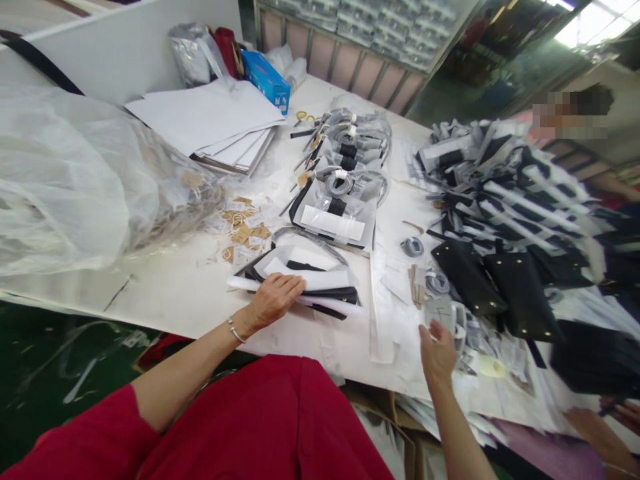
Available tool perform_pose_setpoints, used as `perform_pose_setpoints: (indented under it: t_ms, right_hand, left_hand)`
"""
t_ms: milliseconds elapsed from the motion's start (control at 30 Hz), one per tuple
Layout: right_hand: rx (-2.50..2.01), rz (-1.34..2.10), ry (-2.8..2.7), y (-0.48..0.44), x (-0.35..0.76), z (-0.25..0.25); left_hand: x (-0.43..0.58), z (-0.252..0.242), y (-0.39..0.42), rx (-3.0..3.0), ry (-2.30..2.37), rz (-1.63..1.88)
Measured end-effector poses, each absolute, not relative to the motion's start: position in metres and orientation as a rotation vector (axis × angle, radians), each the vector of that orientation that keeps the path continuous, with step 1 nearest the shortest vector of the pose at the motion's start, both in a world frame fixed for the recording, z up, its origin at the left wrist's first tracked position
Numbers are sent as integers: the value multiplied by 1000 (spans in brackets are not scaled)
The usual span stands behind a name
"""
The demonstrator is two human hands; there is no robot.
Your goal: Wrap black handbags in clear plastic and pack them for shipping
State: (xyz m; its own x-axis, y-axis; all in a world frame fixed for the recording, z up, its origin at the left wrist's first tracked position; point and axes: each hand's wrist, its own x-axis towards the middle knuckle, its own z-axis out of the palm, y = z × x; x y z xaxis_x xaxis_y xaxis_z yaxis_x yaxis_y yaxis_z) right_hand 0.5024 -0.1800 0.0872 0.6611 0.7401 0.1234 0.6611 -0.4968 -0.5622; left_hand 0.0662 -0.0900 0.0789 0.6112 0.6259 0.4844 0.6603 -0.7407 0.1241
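Note:
My left hand (273, 300) lies palm down on a black bag wrapped in white paper (310, 280) near the table's front edge, its fingers curled over the wrapping. My right hand (436, 352) reaches toward a grey-and-white packet (445, 313) at the front, fingers touching its lower edge. Just beyond it lie small grey coiled straps (413, 247) and brown tags (415, 283). Flat black pouches with gold studs (493, 283) lie to the right of that hand.
A big clear plastic bag (65, 180) fills the left of the white table (175, 293). Paper sheets (210, 120), a blue box (267, 79), wrapped bags with grey handles (345, 167) and a heap of wrapped black bags (520, 193) lie behind. Another person's hand (595, 427) shows at lower right.

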Motion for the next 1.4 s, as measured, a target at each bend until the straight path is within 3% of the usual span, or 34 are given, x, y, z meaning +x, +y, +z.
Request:
perform_pose_setpoints:
  t_ms: [233, 367, 533, 667, 967, 1400]
  right_hand:
    - [-2065, 590, -1470, -62, 434, 101]
    - [-1931, 794, -2117, -8, 364, 92]
    - [-1896, 581, -2918, 14, 323, 73]
    - [-1601, 246, -3373, 27, 317, 70]
    - [-839, 204, -3721, 53, 309, 88]
    - [-1255, -17, -3712, 24, 277, 137]
  left_hand:
    - [95, 72, -111, -2739, -1021, -804]
    - [108, 68, -113, -2729, -1049, -779]
    - [114, 63, -117, -2695, -1074, -772]
    - [117, 62, -122, -2678, -1100, -769]
    - [130, 58, -128, -2619, -1181, -773]
    - [143, 37, -133, -2673, -1150, -810]
